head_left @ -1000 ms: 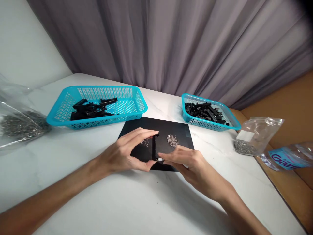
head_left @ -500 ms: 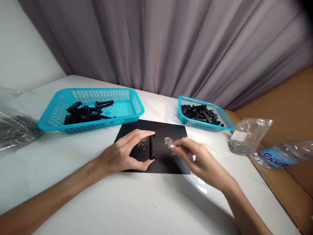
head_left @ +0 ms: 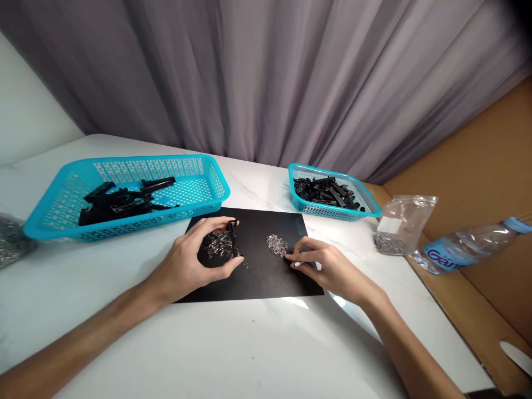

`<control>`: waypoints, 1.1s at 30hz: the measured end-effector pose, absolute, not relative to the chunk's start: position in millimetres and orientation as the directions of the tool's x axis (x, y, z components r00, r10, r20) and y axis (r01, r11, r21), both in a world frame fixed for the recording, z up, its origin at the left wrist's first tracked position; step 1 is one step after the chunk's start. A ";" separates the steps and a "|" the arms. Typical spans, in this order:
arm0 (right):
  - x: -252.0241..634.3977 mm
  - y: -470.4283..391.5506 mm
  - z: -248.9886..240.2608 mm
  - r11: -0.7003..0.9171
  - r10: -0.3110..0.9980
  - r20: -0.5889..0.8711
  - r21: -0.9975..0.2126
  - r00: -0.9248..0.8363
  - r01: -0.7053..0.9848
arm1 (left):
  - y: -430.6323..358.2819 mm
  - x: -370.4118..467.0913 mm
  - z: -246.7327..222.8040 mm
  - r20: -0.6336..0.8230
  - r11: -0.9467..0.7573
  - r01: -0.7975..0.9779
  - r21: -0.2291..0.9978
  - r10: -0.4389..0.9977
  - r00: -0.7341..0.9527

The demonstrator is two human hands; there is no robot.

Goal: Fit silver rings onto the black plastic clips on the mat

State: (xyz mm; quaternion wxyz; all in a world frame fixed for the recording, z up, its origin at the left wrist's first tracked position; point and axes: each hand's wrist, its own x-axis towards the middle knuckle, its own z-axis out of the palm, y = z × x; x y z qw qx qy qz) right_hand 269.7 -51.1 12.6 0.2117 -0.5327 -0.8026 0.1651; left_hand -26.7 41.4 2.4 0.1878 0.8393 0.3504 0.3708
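My left hand (head_left: 189,260) grips a slim black plastic part (head_left: 234,238) by its two ends, between thumb and fingertips. The part is held above a black mat (head_left: 257,280), beside a loose pile of small metal pieces (head_left: 219,245). My right hand (head_left: 332,269) is closed in a pinch at the lower right edge of a second pile of tiny metal pieces (head_left: 276,244). A small white object (head_left: 297,264) shows between its fingers; its kind is unclear. One fingertip reaches the edge of that pile, and whether it holds a metal piece is too small to tell.
A large blue basket (head_left: 224,191) with black plastic parts stands at back left, a smaller blue basket (head_left: 294,205) of black parts at back right. A clear bag of metal pieces (head_left: 390,242) and a water bottle (head_left: 457,249) are right. Another bag (head_left: 12,241) sits far left.
The view has shifted, so the mat and baskets appear farther left. My right hand has drawn slightly nearer me, beside the pile's lower edge. The black part in my left hand is tilted a little.
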 end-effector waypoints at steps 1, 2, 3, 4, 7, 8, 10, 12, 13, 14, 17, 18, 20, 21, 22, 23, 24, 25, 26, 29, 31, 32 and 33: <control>269.1 -51.6 12.3 0.392 0.919 0.157 -0.469 -0.363 0.791 | 40.9 -26.4 2.1 0.491 -0.687 0.454 0.567 0.725 0.483; 268.5 -51.9 11.8 0.407 0.912 0.153 -0.444 -0.380 0.798 | 40.5 -26.2 1.9 0.493 -0.690 0.458 0.561 0.723 0.484; 267.7 -52.0 11.1 0.421 0.906 0.154 -0.419 -0.394 0.805 | 40.2 -26.0 1.8 0.495 -0.691 0.461 0.556 0.722 0.484; 266.8 -51.9 10.4 0.430 0.902 0.157 -0.398 -0.402 0.810 | 40.0 -26.0 1.7 0.498 -0.694 0.462 0.553 0.719 0.484; 263.9 -50.1 7.9 0.432 0.902 0.189 -0.416 -0.388 0.800 | 40.1 -26.2 1.4 0.513 -0.709 0.461 0.534 0.705 0.490; 263.6 -48.8 7.0 0.424 0.906 0.211 -0.450 -0.368 0.786 | 40.3 -26.4 1.3 0.518 -0.716 0.461 0.524 0.698 0.495; 264.7 -45.2 4.6 0.400 0.916 0.256 -0.521 -0.309 0.754 | 40.9 -26.7 1.0 0.524 -0.730 0.461 0.505 0.684 0.508; 267.6 -41.1 1.5 0.370 0.926 0.291 -0.563 -0.242 0.739 | 41.5 -26.7 0.6 0.524 -0.736 0.464 0.494 0.677 0.517; 269.3 -39.2 -0.2 0.355 0.930 0.299 -0.575 -0.215 0.737 | 41.6 -26.5 0.6 0.521 -0.736 0.466 0.492 0.677 0.520; 270.9 -37.7 -1.8 0.338 0.935 0.298 -0.587 -0.191 0.735 | 41.6 -26.1 0.6 0.518 -0.735 0.468 0.491 0.678 0.522; 273.2 -35.2 -4.0 0.277 0.955 0.267 -0.662 -0.127 0.696 | 40.4 -24.9 1.7 0.508 -0.728 0.469 0.499 0.685 0.522; 272.9 -35.1 -3.7 0.256 0.962 0.253 -0.700 -0.104 0.667 | 39.6 -24.6 2.3 0.505 -0.726 0.465 0.506 0.687 0.523; 270.5 -35.2 -1.9 0.218 0.972 0.226 -0.775 -0.063 0.593 | 36.9 -23.8 3.5 0.499 -0.728 0.449 0.519 0.684 0.533; 268.7 -35.4 -0.6 0.205 0.976 0.213 -0.812 -0.049 0.547 | 35.1 -23.2 3.8 0.492 -0.733 0.435 0.524 0.677 0.548; 266.7 -35.7 0.8 0.195 0.978 0.203 -0.846 -0.040 0.495 | 33.1 -22.6 3.8 0.484 -0.741 0.416 0.527 0.664 0.570; 264.4 -36.2 2.1 0.190 0.980 0.194 -0.877 -0.038 0.442 | 30.8 -21.9 3.3 0.475 -0.751 0.395 0.529 0.648 0.596; 262.1 -36.8 3.5 0.189 0.981 0.186 -0.900 -0.044 0.393 | 28.4 -21.0 2.6 0.467 -0.763 0.372 0.529 0.628 0.622; 259.7 -37.6 4.6 0.189 0.982 0.181 -0.915 -0.056 0.357 | 25.7 -20.0 1.5 0.462 -0.774 0.351 0.527 0.608 0.646; 257.3 -38.5 5.7 0.191 0.982 0.176 -0.923 -0.073 0.334 | 23.0 -18.9 0.2 0.458 -0.783 0.333 0.525 0.590 0.665; 248.9 -41.4 7.4 0.187 0.980 0.156 -0.934 -0.123 0.305 | 15.2 -15.8 -3.0 0.443 -0.778 0.317 0.542 0.586 0.679; 242.6 -43.2 7.1 0.163 0.981 0.127 -0.948 -0.145 0.272 | 11.4 -14.1 -3.8 0.413 -0.746 0.330 0.579 0.617 0.670; 239.5 -43.9 6.5 0.146 0.982 0.108 -0.955 -0.154 0.258 | 10.1 -13.4 -3.7 0.402 -0.731 0.334 0.595 0.630 0.664; 236.6 -44.6 5.7 0.127 0.983 0.088 -0.961 -0.161 0.246 | 9.4 -12.8 -3.4 0.396 -0.722 0.335 0.606 0.638 0.660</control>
